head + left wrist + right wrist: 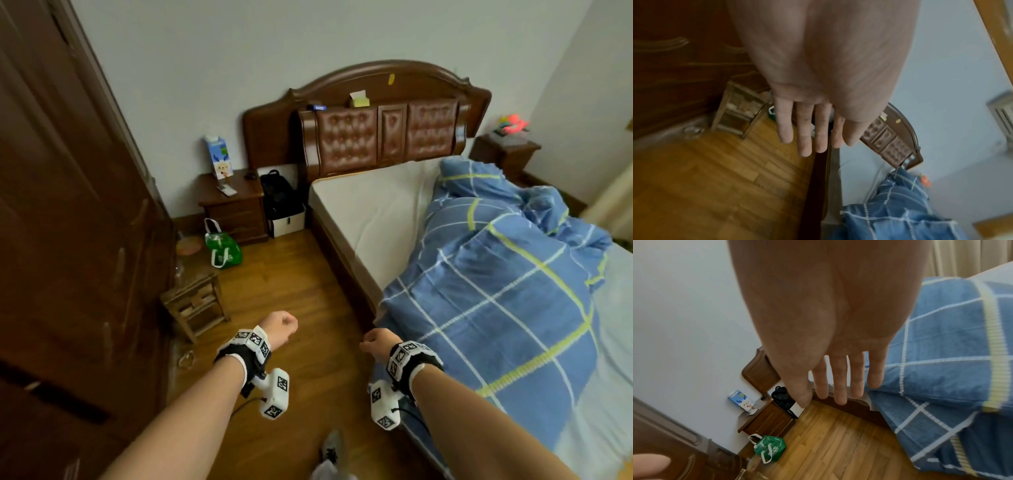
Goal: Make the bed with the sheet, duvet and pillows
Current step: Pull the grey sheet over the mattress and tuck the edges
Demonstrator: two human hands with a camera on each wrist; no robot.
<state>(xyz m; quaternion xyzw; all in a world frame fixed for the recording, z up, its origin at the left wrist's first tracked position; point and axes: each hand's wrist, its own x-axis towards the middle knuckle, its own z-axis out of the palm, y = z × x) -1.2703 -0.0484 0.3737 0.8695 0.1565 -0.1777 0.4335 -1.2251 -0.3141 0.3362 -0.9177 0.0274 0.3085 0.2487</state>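
A crumpled blue checked duvet (496, 291) with white and yellow lines lies along the right part of the bed, and one corner hangs over the near side edge. The left strip of the white mattress (370, 219) is bare up to the brown headboard (376, 137). Pale fabric (613, 342) shows to the right of the duvet. No pillow is in sight. My left hand (281, 329) hangs over the floor and holds nothing, with straight fingers (812, 129). My right hand (376, 342) hovers beside the duvet's hanging corner (951, 353), its fingers (840, 378) straight and holding nothing.
Wooden floor (291, 291) runs between the bed and a dark wardrobe (68, 205). A small wooden stool (195, 301) stands by the wardrobe. A green bag (222, 248), a nightstand (233, 205), a black backpack (277, 195) and a white box (287, 222) sit near the headboard.
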